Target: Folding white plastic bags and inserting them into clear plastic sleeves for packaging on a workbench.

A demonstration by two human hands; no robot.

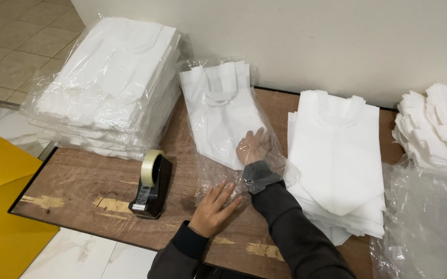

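1 clear plastic sleeve point(218, 170) lies at the centre of the wooden tabletop point(79, 181), its open mouth toward the near edge. Inside it sits a folded white non-woven bag point(218, 113) with a loop handle at the far end.

The right hand point(253, 147) is inside the sleeve, fingers spread flat on the lower part of the white bag, seen through the plastic. The left hand point(214, 206) rests outside, fingers spread, pressing the sleeve's mouth down on the tabletop. Neither hand pinches anything.

At the far left, 1 tall stack of sleeved bags point(110, 82), white under glossy clear plastic, overhangs the tabletop edge; the number in it cannot be told. Just right of the sleeve, 1 stack of unsleeved white bags point(337, 160) lies flat. At the far right, 1 looser heap of white bags point(435, 124) sits above crumpled clear plastic sheeting point(425, 222).

1 black tape dispenser point(152, 188) holding a roll of clear tape stands near the left hand. A yellow sheet point(1, 196) lies on the floor at left.
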